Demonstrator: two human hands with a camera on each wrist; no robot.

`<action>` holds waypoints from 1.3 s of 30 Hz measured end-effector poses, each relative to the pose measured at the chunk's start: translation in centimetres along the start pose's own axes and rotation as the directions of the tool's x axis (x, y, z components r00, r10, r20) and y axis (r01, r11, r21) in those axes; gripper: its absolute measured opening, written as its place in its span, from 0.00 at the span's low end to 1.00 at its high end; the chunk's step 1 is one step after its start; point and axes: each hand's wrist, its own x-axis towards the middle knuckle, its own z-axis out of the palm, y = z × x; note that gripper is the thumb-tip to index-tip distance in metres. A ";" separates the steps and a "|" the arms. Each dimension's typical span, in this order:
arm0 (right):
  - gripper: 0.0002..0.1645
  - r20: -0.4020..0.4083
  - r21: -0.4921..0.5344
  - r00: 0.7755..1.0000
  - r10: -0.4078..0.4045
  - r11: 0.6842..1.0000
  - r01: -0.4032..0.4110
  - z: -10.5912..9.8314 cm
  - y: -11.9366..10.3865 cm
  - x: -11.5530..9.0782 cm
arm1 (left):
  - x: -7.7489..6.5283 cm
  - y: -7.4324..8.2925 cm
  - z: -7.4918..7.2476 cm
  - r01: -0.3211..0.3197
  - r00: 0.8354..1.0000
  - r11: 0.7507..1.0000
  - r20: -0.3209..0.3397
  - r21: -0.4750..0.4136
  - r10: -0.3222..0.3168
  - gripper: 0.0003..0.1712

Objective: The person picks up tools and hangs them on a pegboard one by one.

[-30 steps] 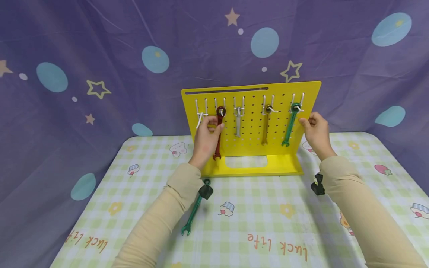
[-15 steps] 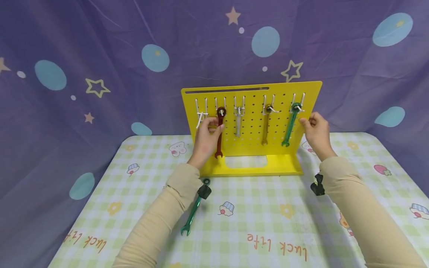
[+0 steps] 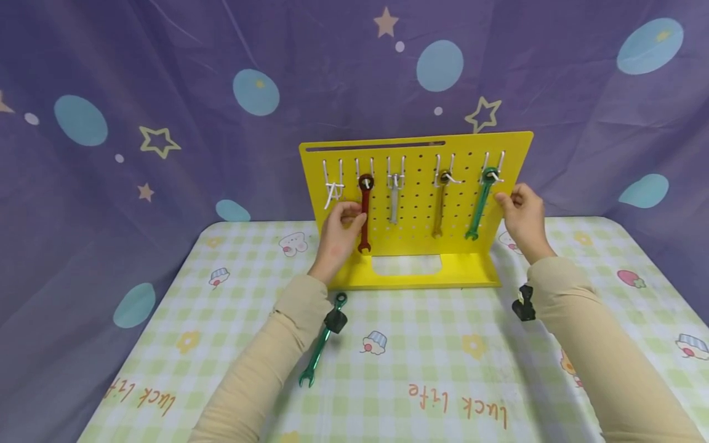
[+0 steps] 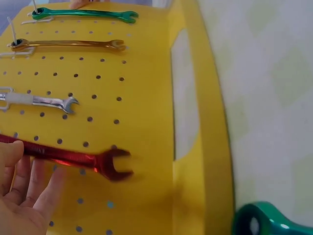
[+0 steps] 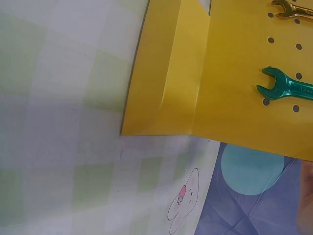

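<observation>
My left hand (image 3: 339,234) pinches the handle of a red combination wrench (image 3: 365,215), thumb in front. The wrench's ring end overlaps the second hook from the left on a yellow pegboard (image 3: 410,240), its open-ended jaw pointing down. In the left wrist view that red wrench (image 4: 73,155) lies close over the board, partly covered by the thumb. My right hand (image 3: 523,220) grips the board's right edge between thumb and fingers, beside a hanging green wrench (image 3: 480,206). Little of the right hand (image 5: 306,196) shows in the right wrist view.
A silver wrench (image 3: 394,203) and a gold wrench (image 3: 439,209) hang from middle hooks. The leftmost hook (image 3: 333,191) holds nothing. Another green wrench (image 3: 314,360) lies on the checked tablecloth (image 3: 443,369) below my left forearm. A purple curtain (image 3: 183,74) stands behind.
The red wrench's lower end has swung slightly right, so it hangs straighter. My left hand has shifted a little down its handle. The right hand stays on the board's edge.
</observation>
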 end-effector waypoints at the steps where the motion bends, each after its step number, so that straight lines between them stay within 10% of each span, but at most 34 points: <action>1: 0.19 -0.002 0.000 1.000 0.000 1.000 0.000 0.0 0.0 0.0 | -0.1 -0.2 -0.1 0.002 1.000 1.000 0.002 0.004 -0.002 0.13; 12: 0.20 -0.001 0.012 1.000 0.012 1.000 -0.012 0.0 0.1 -0.1 | -2.3 -2.1 -3.1 0.075 0.994 0.997 0.082 0.026 -0.077 0.12; 25: 0.20 -0.001 0.037 1.000 0.007 0.999 -0.007 0.2 -0.1 -0.2 | -6.9 -4.6 -8.6 0.097 0.944 0.966 0.285 0.240 -0.165 0.15; 39: 0.19 -0.004 0.042 1.000 0.011 0.999 -0.011 0.1 -0.1 -0.2 | -10.5 -4.8 -8.4 0.200 0.895 0.928 0.327 0.315 -0.305 0.13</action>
